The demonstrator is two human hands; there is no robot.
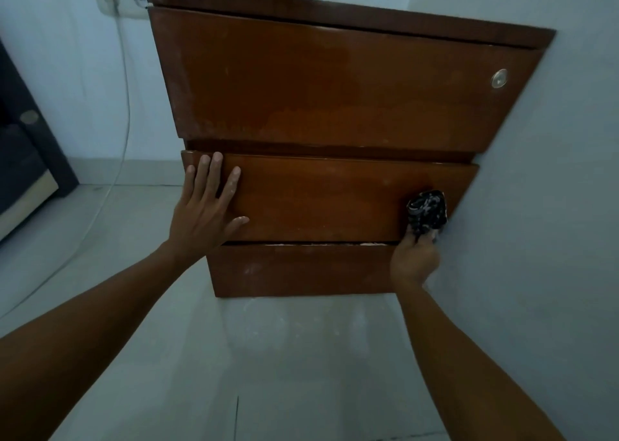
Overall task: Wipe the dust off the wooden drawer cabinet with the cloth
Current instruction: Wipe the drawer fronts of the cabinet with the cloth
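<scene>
the wooden drawer cabinet [335, 85] stands on a pale tiled floor [284, 357], its right side close against a light wall [536, 206]. it shows three drawer fronts: a tall top one with a small round metal lock [499, 79] near its right edge, a middle drawer [318, 199] and a low bottom drawer [294, 269]. all three fronts sit pushed in, so what they hold cannot be seen. a pale, dusty streak shows along the gap between the middle and bottom fronts, and faint smudges mark the top front. behind the cabinet's left corner a double wall socket [117, 0] carries a plug, and its thin white cable [124, 99] hangs down the wall and trails across the floor to the left. a dark piece of furniture [26, 146] stands at the far left edge. the left hand [204, 213] lies flat on the left end of the middle drawer, grip spread with fingers straight. the right hand [415, 256] has its grip pinching a bunched dark patterned cloth [427, 211], pressed to the right end of the middle drawer, just beside the wall.
</scene>
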